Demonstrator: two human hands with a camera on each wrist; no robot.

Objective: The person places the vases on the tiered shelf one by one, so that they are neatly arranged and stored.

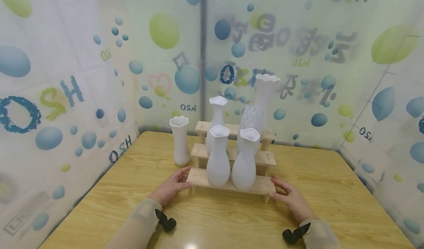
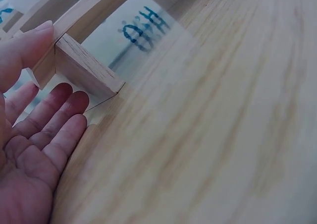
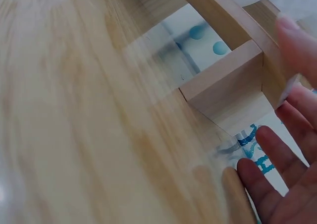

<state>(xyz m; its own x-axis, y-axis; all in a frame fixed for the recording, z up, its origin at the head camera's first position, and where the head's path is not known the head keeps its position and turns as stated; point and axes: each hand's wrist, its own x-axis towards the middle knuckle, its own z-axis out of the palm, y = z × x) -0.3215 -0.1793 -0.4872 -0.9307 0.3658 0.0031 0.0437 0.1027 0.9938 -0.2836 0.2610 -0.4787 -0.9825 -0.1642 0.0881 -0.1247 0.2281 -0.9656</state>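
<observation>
A three-step wooden display stand [image 1: 202, 179] stands on the table, bearing several white vases. My left hand [image 1: 170, 188] grips the left end of its lowest step, thumb at the front corner and index finger at the back. At the right end my right hand [image 1: 291, 199] holds the same step likewise. In both wrist views the other fingers spread below the board, beside its leg [image 2: 89, 68]. Two round-bellied vases, one left [image 1: 218, 168] and one right [image 1: 244, 171], occupy the lowest step. Behind them rise a slim vase [image 1: 217, 113], a dimpled vase [image 1: 250, 118] and a tall scalloped vase [image 1: 265, 98].
Left of the stand, a separate white vase [image 1: 180, 146] with a scalloped rim stands on the wooden table [image 1: 212, 223]. Printed curtains [image 1: 165, 68] with blue and green dots enclose the table's back and sides. Black straps [image 1: 165, 221] hang at both wrists.
</observation>
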